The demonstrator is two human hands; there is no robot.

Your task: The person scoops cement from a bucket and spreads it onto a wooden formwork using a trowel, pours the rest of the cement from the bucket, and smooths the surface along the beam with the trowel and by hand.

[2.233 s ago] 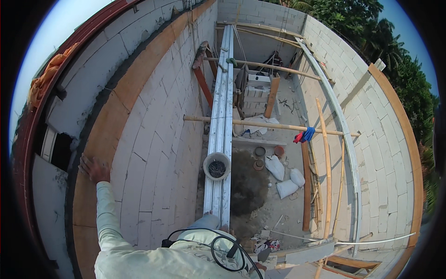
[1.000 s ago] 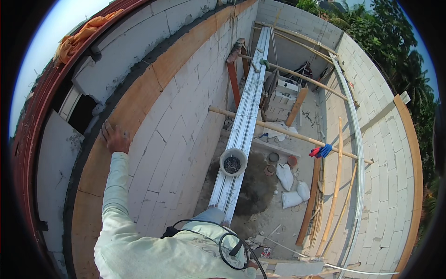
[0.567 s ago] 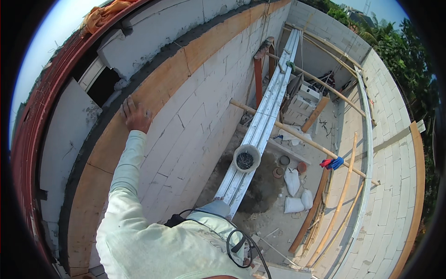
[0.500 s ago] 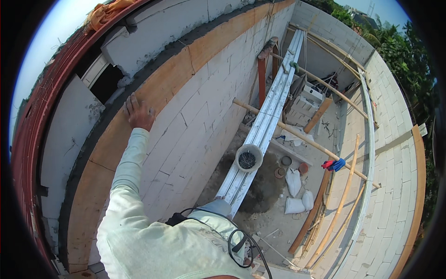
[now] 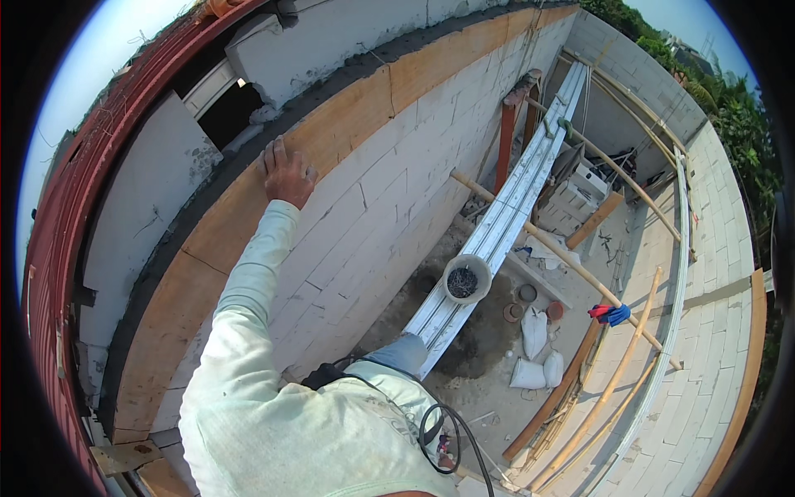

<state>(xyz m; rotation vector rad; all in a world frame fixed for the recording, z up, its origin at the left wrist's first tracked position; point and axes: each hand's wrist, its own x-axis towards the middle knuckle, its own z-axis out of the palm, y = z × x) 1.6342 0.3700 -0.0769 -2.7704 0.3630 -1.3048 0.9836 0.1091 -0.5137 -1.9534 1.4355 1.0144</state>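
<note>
My left hand (image 5: 286, 174) rests on the upper edge of a long tan wooden board (image 5: 186, 277) fixed along the top of the left wall. Its fingers stretch over the edge toward a strip of dark grey mortar (image 5: 166, 248), and nothing shows in its grasp. My left arm, in a pale green sleeve, reaches up and forward. My right hand is out of sight. Below, a round grey bucket (image 5: 481, 269) stands on a silvery metal plank walkway (image 5: 513, 207), holding what look like many small dark nails or screws (image 5: 462, 282).
Bamboo poles (image 5: 571, 263) cross under the walkway, with red and blue gloves (image 5: 611, 315) hanging on one. White sacks (image 5: 530, 373), pots (image 5: 527, 293) and stacked blocks (image 5: 575, 199) stand on the floor far below. A red metal roof (image 5: 87, 174) borders the left side. Black cable (image 5: 447, 414) loops beside my body.
My view has shifted, so the wall, walkway and bucket sit farther right in the picture. My left hand stays at about the same place on the board. A wood piece shows at lower left.
</note>
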